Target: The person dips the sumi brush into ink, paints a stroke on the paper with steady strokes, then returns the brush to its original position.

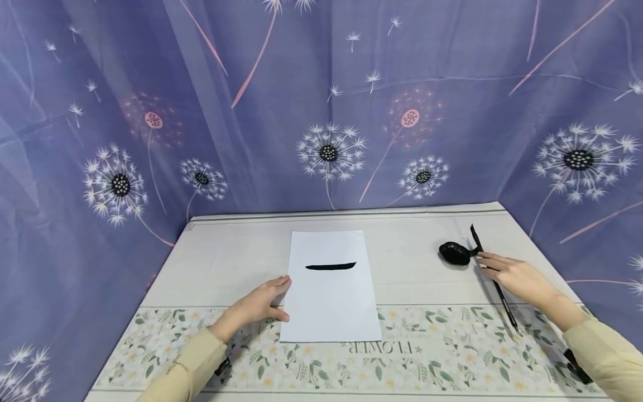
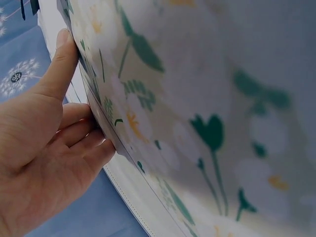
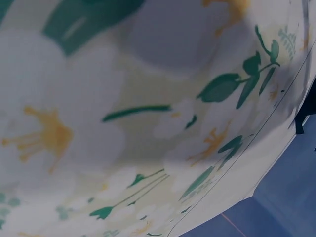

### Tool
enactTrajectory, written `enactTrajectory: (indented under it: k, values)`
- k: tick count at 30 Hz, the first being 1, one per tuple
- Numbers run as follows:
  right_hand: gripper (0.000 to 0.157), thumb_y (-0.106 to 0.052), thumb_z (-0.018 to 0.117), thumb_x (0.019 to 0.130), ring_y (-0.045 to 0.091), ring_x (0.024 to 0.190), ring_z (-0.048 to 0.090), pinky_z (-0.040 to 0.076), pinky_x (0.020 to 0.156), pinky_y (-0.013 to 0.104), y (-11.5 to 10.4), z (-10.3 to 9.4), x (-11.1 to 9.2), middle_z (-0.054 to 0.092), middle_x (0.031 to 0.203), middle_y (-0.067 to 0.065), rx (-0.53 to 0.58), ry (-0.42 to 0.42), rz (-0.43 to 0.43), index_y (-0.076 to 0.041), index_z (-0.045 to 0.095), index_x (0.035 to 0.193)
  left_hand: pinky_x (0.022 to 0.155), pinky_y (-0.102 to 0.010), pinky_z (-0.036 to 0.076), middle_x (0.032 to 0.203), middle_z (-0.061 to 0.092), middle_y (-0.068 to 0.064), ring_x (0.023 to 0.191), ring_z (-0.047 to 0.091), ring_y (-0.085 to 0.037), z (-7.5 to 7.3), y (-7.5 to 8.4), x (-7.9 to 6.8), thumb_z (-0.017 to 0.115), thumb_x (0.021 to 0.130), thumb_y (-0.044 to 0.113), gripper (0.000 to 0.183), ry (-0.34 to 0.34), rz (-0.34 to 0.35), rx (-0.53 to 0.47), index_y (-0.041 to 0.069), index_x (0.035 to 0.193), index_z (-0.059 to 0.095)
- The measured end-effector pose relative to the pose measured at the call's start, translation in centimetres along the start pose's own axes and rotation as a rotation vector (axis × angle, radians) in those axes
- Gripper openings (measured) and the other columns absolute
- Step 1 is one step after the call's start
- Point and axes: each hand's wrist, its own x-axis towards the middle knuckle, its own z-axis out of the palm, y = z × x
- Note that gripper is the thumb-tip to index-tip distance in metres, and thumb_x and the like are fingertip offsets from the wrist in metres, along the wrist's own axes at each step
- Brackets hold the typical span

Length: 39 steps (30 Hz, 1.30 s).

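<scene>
In the head view, a sheet of white paper (image 1: 331, 312) lies upright on the table and bears one black horizontal stroke (image 1: 330, 267). My left hand (image 1: 258, 301) rests at the paper's left edge, fingers extended and thumb apart; the left wrist view shows its palm side and fingertips at an edge. On the right, my right hand (image 1: 519, 282) holds a black writing brush (image 1: 506, 310) near its middle, fingers across the shaft and thumb not clearly visible. The brush's dark tip points away from me, beside a rounded black object (image 1: 454, 253), perhaps an ink dish, with a short projection touching or close to the brush.
A pale tablecloth (image 1: 241, 245) with a floral band (image 1: 432, 363) covers the table. Purple-blue curtains (image 1: 261, 145) with dandelion prints stand at the back and both sides. The right wrist view shows only cloth and curtain, with no hand in it.
</scene>
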Motion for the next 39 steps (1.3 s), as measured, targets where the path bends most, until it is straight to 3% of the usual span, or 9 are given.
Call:
enactTrajectory:
  k: [3, 6, 9, 14, 21, 24, 28, 34, 39]
  values:
    - [0.051, 0.014, 0.023, 0.094, 0.008, 0.149, -0.004, -0.004, 0.122, 0.019, -0.1, 0.1, -0.1, 0.035, 0.153, 0.015, -0.006, -0.02, 0.006, -0.001, 0.071, 0.098, 0.116, -0.05, 0.032, 0.156, 0.026, -0.025, 0.144, 0.029, -0.041, 0.0, 0.0, -0.1, 0.077, 0.075, 0.04, 0.097, 0.0, -0.004, -0.001, -0.008, 0.147, 0.031]
    - [0.04, 0.017, 0.048, 0.071, 0.006, 0.149, -0.004, 0.032, 0.118, 0.032, -0.2, 0.3, -0.3, 0.063, 0.123, 0.019, -0.006, -0.026, 0.012, -0.003, 0.072, 0.097, 0.116, -0.05, 0.032, 0.156, 0.027, -0.025, 0.144, 0.028, -0.04, 0.0, 0.0, -0.1, 0.077, 0.075, 0.04, 0.097, 0.001, -0.007, -0.008, -0.007, 0.147, 0.031]
    - [0.041, 0.013, 0.058, 0.06, 0.011, 0.15, 0.006, 0.055, 0.087, 0.042, -0.4, 0.5, -0.6, 0.067, 0.111, 0.019, -0.01, -0.036, 0.014, -0.004, 0.072, 0.095, 0.116, -0.05, 0.031, 0.156, 0.027, -0.025, 0.144, 0.028, -0.04, 0.0, 0.0, -0.1, 0.077, 0.075, 0.04, 0.097, -0.001, -0.005, -0.007, -0.007, 0.147, 0.031]
    - [0.038, 0.009, 0.052, 0.066, 0.033, 0.115, 0.058, 0.058, 0.073, 0.042, -0.4, 0.5, -0.4, 0.068, 0.112, 0.019, -0.016, -0.052, 0.009, -0.003, 0.073, 0.096, 0.116, -0.05, 0.032, 0.156, 0.027, -0.025, 0.143, 0.029, -0.04, 0.0, 0.0, 0.0, 0.077, 0.075, 0.04, 0.097, 0.015, -0.006, -0.013, -0.007, 0.147, 0.032]
    - [0.042, 0.011, 0.048, 0.065, 0.035, 0.101, 0.061, 0.059, 0.069, 0.04, -0.9, 0.5, -0.7, 0.067, 0.111, 0.02, 0.005, -0.074, -0.026, -0.003, 0.073, 0.095, 0.116, -0.05, 0.032, 0.156, 0.027, -0.025, 0.143, 0.029, -0.04, 0.1, -0.1, -0.1, 0.077, 0.075, 0.039, 0.096, 0.007, -0.006, -0.011, -0.007, 0.147, 0.032]
    - [0.043, 0.011, 0.047, 0.065, 0.03, 0.13, 0.048, 0.059, 0.07, 0.04, -1.0, 0.5, -0.9, 0.067, 0.111, 0.02, 0.009, -0.067, -0.031, -0.004, 0.073, 0.096, 0.115, -0.05, 0.033, 0.155, 0.028, -0.025, 0.143, 0.029, -0.04, 0.2, -0.2, -0.1, 0.077, 0.076, 0.04, 0.096, 0.008, 0.003, -0.007, -0.007, 0.147, 0.032]
    - [0.042, 0.009, 0.048, 0.065, 0.01, 0.15, 0.0, 0.058, 0.073, 0.041, -1.2, 0.7, -0.8, 0.067, 0.109, 0.02, 0.022, -0.058, -0.037, -0.004, 0.072, 0.097, 0.115, -0.05, 0.033, 0.155, 0.028, -0.025, 0.143, 0.03, -0.04, 0.2, -0.2, -0.3, 0.077, 0.076, 0.039, 0.096, 0.013, 0.013, -0.004, -0.007, 0.147, 0.032]
    - [0.045, 0.01, 0.059, 0.056, 0.005, 0.147, -0.008, 0.057, 0.072, 0.041, -1.3, 0.8, -0.8, 0.068, 0.107, 0.019, 0.035, -0.045, -0.046, -0.003, 0.072, 0.096, 0.115, -0.051, 0.032, 0.155, 0.028, -0.026, 0.143, 0.029, -0.041, 0.3, -0.3, -0.3, 0.076, 0.077, 0.039, 0.096, 0.008, 0.028, -0.004, -0.008, 0.147, 0.031]
    - [0.044, 0.011, 0.051, 0.062, 0.026, 0.129, 0.049, 0.058, 0.076, 0.04, -1.3, 0.8, -0.8, 0.068, 0.111, 0.018, 0.021, -0.058, -0.032, -0.003, 0.071, 0.099, 0.115, -0.051, 0.032, 0.155, 0.028, -0.026, 0.143, 0.029, -0.041, 0.3, -0.3, -0.2, 0.076, 0.076, 0.04, 0.096, 0.015, 0.029, 0.004, -0.008, 0.147, 0.031]
